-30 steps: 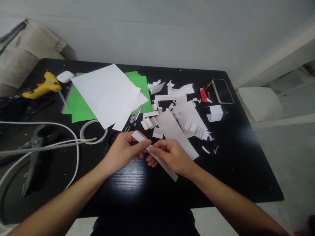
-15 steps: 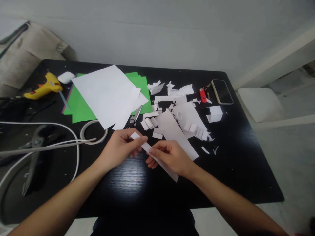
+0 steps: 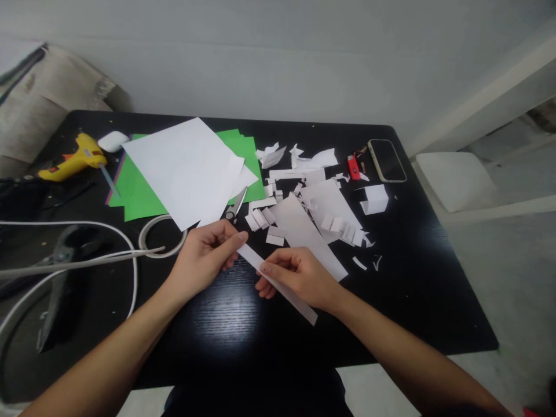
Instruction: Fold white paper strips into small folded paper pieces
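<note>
A narrow white paper strip slants between my hands above the black table. My left hand pinches its upper left end between thumb and fingers, covering the tip. Around its middle, my right hand grips the strip, and the lower end sticks out below the palm. Just beyond my left hand lie scissors, their handles partly hidden. Small folded paper pieces and larger cut white sheets lie on the table past my right hand.
White sheets overlap green paper at the back left. A yellow glue gun, a white cable and dark pliers-like tool are on the left. Paper scraps, a red lighter and a phone lie at the back right.
My left thumb and fingers now cover the strip's upper end, which stuck out past them before. The right hand keeps its grip. The whole view has shifted slightly.
</note>
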